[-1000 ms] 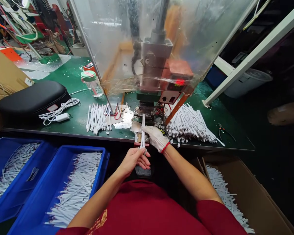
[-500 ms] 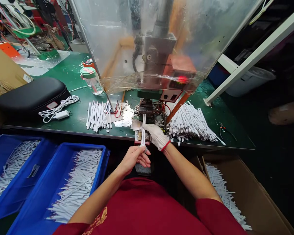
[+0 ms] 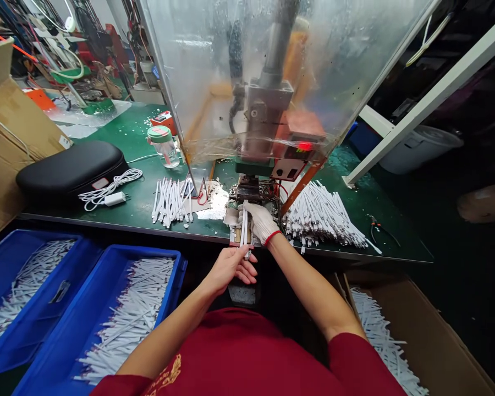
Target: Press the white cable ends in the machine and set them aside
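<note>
Two white strips (image 3: 244, 228) run between my hands, in front of the press (image 3: 248, 187). My bare left hand (image 3: 233, 267) pinches their near ends between thumb and finger, below the table edge. My right hand (image 3: 262, 221), in a white glove with a red cuff, closes on their far ends just in front of the press's dark metal block. Its fingertips are partly hidden. A large pile of white strips (image 3: 324, 214) lies right of the press, and a smaller bunch (image 3: 171, 202) lies on the left.
Blue bins (image 3: 175, 275) of white strips stand at lower left, a cardboard box (image 3: 429, 319) of strips at lower right. A clear shield (image 3: 206, 60) hangs before the press. A jar (image 3: 164, 147), black case (image 3: 70, 168), white cable (image 3: 115, 199) and pliers (image 3: 377, 225) rest on the table.
The view has shifted slightly. My right hand has moved to the strips' far ends, nearer the press, and those ends now show outside the metal block. My left hand keeps its pinch.
</note>
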`<state>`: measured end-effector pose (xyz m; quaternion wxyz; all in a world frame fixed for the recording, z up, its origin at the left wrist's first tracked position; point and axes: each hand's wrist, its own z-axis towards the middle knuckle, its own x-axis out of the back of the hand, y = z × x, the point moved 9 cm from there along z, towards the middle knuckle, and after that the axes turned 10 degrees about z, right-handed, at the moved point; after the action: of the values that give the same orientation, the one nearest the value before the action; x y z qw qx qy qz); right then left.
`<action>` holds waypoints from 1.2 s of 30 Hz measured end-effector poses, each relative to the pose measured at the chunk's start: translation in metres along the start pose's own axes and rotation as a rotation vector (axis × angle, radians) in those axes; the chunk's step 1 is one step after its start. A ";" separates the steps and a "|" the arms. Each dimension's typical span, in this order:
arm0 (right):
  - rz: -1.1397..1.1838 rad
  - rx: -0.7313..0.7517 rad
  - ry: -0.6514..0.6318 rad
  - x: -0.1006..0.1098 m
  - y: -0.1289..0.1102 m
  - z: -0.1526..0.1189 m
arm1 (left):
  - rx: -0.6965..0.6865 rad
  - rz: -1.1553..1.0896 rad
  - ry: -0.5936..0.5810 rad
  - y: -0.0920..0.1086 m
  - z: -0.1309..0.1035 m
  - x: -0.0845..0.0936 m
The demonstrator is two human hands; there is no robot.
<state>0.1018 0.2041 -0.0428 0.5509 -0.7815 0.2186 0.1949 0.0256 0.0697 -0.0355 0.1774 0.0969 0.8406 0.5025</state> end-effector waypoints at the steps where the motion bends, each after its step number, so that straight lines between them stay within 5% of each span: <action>1: 0.021 -0.017 0.002 -0.002 0.001 0.001 | 0.001 0.002 -0.003 0.001 0.000 0.000; 31: 0.063 -0.058 0.017 -0.012 0.005 0.001 | 0.012 -0.065 -0.009 -0.002 0.007 -0.004; 36: 0.071 -0.010 0.011 -0.016 -0.011 -0.010 | -0.040 -0.043 0.013 0.001 0.000 -0.004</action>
<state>0.0951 0.1994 -0.0225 0.5385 -0.7770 0.2483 0.2113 0.0288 0.0687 -0.0339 0.1847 0.0720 0.8333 0.5160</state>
